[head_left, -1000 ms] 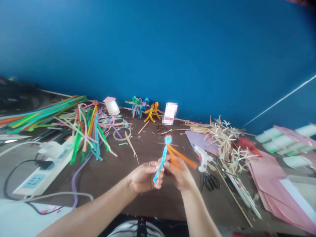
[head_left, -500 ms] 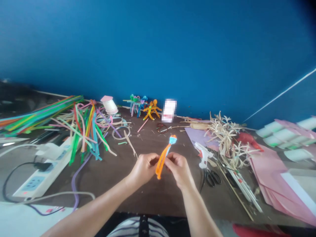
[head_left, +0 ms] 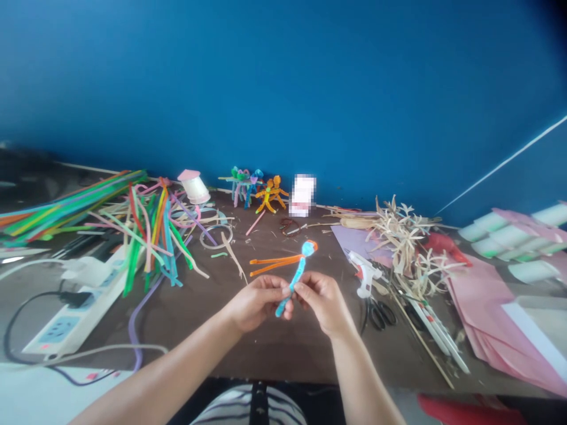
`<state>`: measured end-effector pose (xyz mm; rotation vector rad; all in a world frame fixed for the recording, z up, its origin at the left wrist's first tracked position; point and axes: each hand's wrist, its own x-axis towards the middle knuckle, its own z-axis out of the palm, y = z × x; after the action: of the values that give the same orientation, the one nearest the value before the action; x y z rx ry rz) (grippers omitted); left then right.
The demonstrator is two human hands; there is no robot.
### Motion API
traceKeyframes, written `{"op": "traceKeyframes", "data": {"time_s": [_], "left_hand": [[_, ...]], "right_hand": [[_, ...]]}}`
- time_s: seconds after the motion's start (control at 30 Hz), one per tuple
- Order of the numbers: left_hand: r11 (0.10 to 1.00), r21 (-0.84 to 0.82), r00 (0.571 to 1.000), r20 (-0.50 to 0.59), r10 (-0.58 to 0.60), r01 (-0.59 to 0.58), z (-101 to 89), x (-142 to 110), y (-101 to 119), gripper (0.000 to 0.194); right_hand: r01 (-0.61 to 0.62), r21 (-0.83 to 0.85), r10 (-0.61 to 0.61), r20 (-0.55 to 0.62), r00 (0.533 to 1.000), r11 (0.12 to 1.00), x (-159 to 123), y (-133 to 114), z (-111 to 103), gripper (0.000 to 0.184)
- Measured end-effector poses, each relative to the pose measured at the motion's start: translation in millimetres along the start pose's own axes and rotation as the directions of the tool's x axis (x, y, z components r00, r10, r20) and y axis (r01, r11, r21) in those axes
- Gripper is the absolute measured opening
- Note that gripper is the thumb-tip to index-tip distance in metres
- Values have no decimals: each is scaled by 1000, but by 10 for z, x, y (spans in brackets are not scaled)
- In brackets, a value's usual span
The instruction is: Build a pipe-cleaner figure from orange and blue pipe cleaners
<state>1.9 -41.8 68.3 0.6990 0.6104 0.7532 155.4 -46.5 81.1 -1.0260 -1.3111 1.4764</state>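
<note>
Between my two hands is a pipe cleaner figure (head_left: 297, 273), with a rounded blue and orange head at its top and a twisted blue stem below. Two orange pipe cleaner strands (head_left: 277, 260) stick out from the head to the left. My left hand (head_left: 261, 300) is closed, pinching the lower blue stem between thumb and fingers; the stem's end pokes out below. Higher up on the same stem, my right hand (head_left: 322, 300) pinches with thumb and forefinger. Finished-looking orange pipe cleaner figures (head_left: 271, 193) stand at the back by the wall.
Loose pipe cleaners (head_left: 153, 230) pile up at left, near a white power strip (head_left: 57, 330) with cables. A tape ring (head_left: 216, 237) lies closer in. To the right are a glue gun (head_left: 365, 274), black-handled scissors (head_left: 381, 314), dried husk flowers (head_left: 401, 230) and pink paper (head_left: 482, 319).
The orange strands, which hung down between my hands, now point out to the left. The blue stem has come into view, with both hands pinching it.
</note>
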Motion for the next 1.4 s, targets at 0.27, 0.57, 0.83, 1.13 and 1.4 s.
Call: {"op": "traceKeyframes", "data": {"time_s": [0.27, 0.57, 0.83, 1.13, 1.4], "left_hand": [[999, 42, 1000, -4, 26, -26, 3, -3, -19, 21], [936, 325, 983, -78, 167, -133, 37, -55, -6, 22], [995, 101, 998, 58, 9, -14, 34, -74, -20, 20], [991, -92, 987, 138, -86, 99, 7, -79, -88, 22], [996, -74, 996, 66, -54, 59, -15, -60, -100, 22]], "right_hand": [[-2, 43, 1, 25, 1000, 999, -32, 7, -16, 18], [-13, -50, 14, 31, 999, 999, -68, -9, -57, 11], [-33, 147, 14, 126, 992, 989, -79, -15, -20, 14], [-41, 189, 11, 161, 987, 981, -98, -39, 45, 16], [-98, 178, 70, 157, 985, 979, -77, 35, -36, 14]]}}
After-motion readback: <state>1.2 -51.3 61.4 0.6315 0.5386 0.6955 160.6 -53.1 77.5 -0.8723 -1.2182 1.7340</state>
